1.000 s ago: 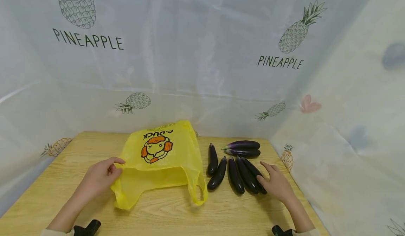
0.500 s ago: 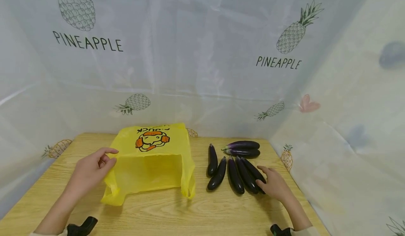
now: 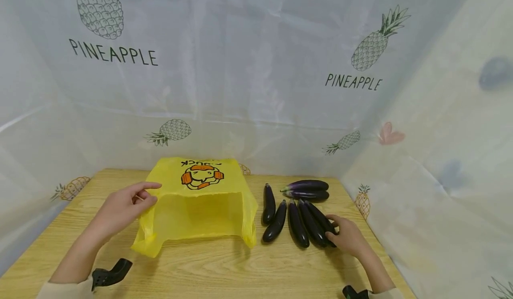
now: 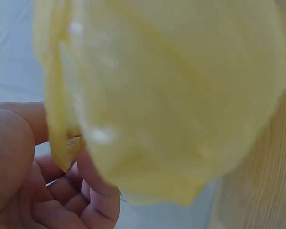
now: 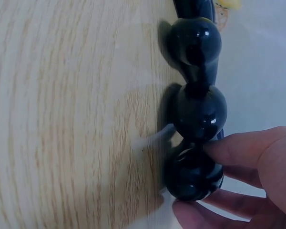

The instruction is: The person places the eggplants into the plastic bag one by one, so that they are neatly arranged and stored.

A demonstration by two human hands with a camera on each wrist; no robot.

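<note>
A yellow plastic bag (image 3: 200, 216) with a printed duck lies on its side at the table's left, its mouth facing the near edge. My left hand (image 3: 127, 204) pinches the bag's left rim between thumb and fingers; in the left wrist view yellow film (image 4: 176, 95) hides most of the scene. At the right, my right hand (image 3: 348, 235) has thumb and fingers around the near end of the rightmost eggplant (image 3: 320, 215). The right wrist view shows that dark, glossy eggplant end (image 5: 193, 174) between the fingers, beside two other rounded ends.
Two eggplants (image 3: 307, 185) lie crosswise behind the row. Two more, a left one (image 3: 269, 204) and a slanted one (image 3: 275, 222), lie between bag and row. White pineapple-print sheeting (image 3: 256, 89) rises behind and beside the wooden table (image 3: 224, 272).
The left hand has raised the bag's upper rim, so its mouth gapes wider. The right hand has closed its fingers around the rightmost eggplant, which lies in about the same place.
</note>
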